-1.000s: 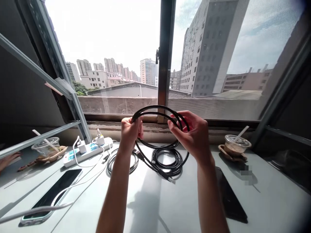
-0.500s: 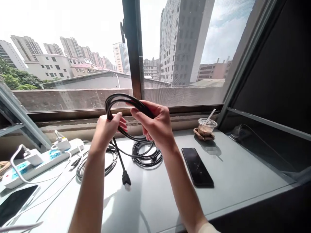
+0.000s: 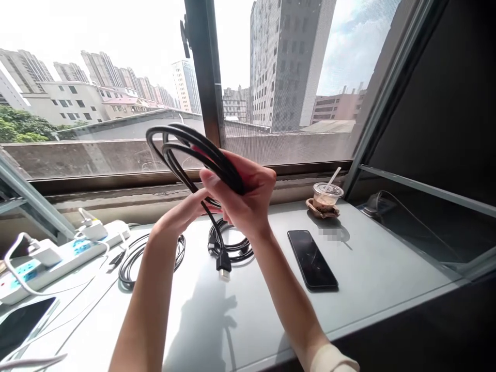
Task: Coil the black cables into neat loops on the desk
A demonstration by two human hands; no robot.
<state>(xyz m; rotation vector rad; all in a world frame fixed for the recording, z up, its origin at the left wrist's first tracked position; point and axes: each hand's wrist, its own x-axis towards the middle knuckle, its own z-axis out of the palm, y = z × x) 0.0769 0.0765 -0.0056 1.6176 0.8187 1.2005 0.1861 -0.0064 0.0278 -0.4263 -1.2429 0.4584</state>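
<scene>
My right hand (image 3: 244, 199) is closed round a coiled black cable (image 3: 186, 150), held up above the grey table (image 3: 368, 274) in front of the window. The loops stick out to the upper left of the fist. One end of the cable hangs down, with its plug (image 3: 223, 267) dangling just over the table. My left hand (image 3: 186, 209) reaches in under the right one, fingers pinched on the hanging strand. Two more black cable coils lie on the table behind, one on the left (image 3: 134, 258) and one under my hands (image 3: 236, 248).
A black phone (image 3: 312, 260) lies face up right of my arms. An iced drink cup with a straw (image 3: 326, 195) stands near the window corner. A white power strip with chargers (image 3: 58, 250) and another phone (image 3: 21, 325) are at the left.
The coil has been gathered fully into my right hand and lifted higher. My left hand let go of the loops and slid down to the hanging strand. The plug end now dangles further right.
</scene>
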